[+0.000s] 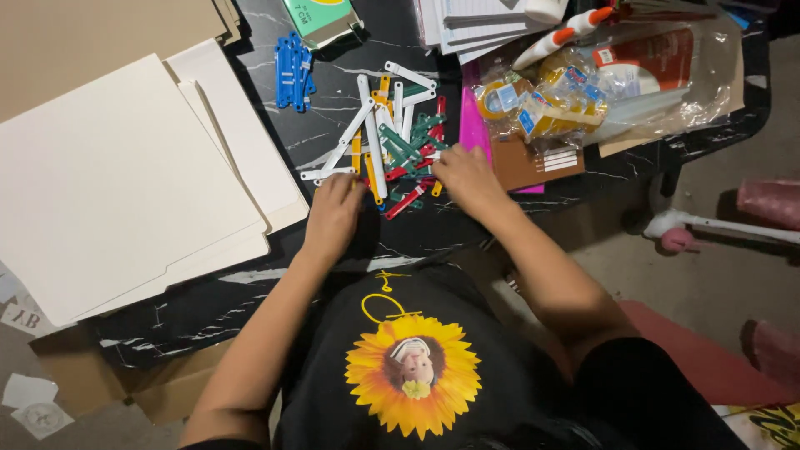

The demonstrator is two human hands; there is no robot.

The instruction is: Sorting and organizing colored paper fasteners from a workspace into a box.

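We had the black marble-look table [467, 229] in front of us, cream folders [125, 175] stacked off to our left. Both hands sat at the near edge of the pile of coloured plastic strips [392, 137]: left hand [333, 212] and right hand [467, 175] curled, fingertips hidden, so couldn't tell if either pinched one. Looked like sorting; next pick needed one strip teased free.
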